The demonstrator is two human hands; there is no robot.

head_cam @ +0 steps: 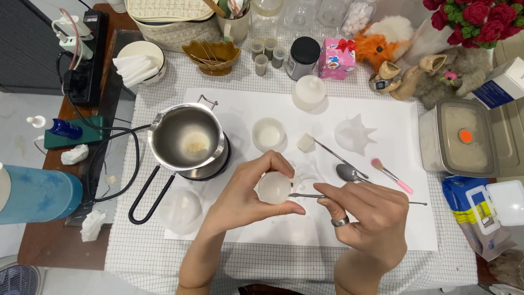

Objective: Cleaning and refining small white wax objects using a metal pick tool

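left hand (248, 194) curled narrow around a white rounded wax piece (274, 187), held just above the white paper sheet (382, 224) near table centre. right hand (365, 216), ring on one finger, pinches a thin metal pick (307, 195) whose tip touches the wax piece's right side.

around: steel melting pot (188, 139) with black loop handle sits on a small burner just left of the hands, pale residue inside. small round cup (268, 134) behind the hands, white cube (305, 142) beside it. metal spoon (349, 172) and pink-handled brush (391, 176) lie just right, close above the right hand. white dome mould (309, 92) and star-shaped mould (355, 134) further back. translucent mould (180, 210) at the sheet's left corner. nothing lies between the hands and the pot.

packages: pink box with red bow (335, 59) at back centre, dark-lidded jar (303, 56) left of it. grey lidded container with orange dot (466, 142) at right edge. blue and yellow pouch (475, 218) below it, printed side up. blue cylinder (38, 194) far left.
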